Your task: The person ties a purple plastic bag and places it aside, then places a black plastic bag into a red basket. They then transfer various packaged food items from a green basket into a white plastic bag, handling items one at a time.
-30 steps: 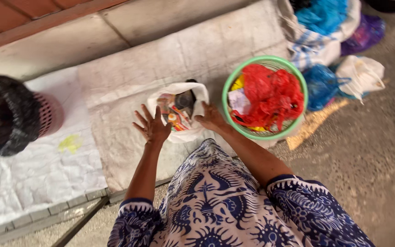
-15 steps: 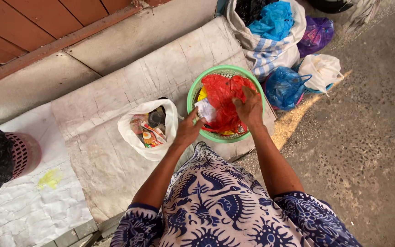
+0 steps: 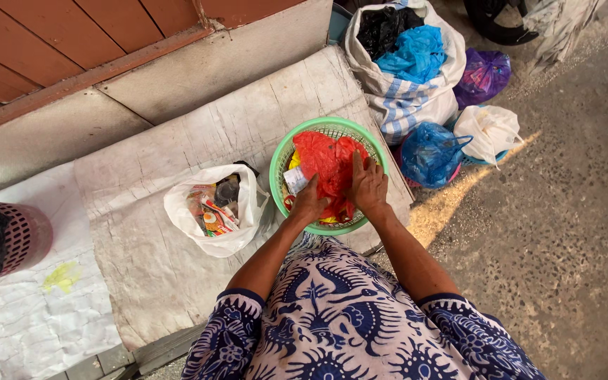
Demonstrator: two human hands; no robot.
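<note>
1. Green plastic basket [image 3: 276,160] sits on the pale cloth-covered ledge [image 3: 177,141] right ahead of me, holding a red plastic bag [image 3: 328,163].
2. My right hand [image 3: 369,188] lies flat on the red bag, fingers spread, pressing rather than gripping.
3. My left hand [image 3: 308,204] is at the basket's near rim, fingers curled on a small whitish packet [image 3: 295,179] and the bag's edge.
4. Just left of the basket I see a white plastic bag [image 3: 184,211], open, with wrappers inside.
5. Beyond the ledge on the ground stand a striped sack [image 3: 406,105] and blue [image 3: 427,153], purple [image 3: 483,74] and white bags [image 3: 488,130].
</note>
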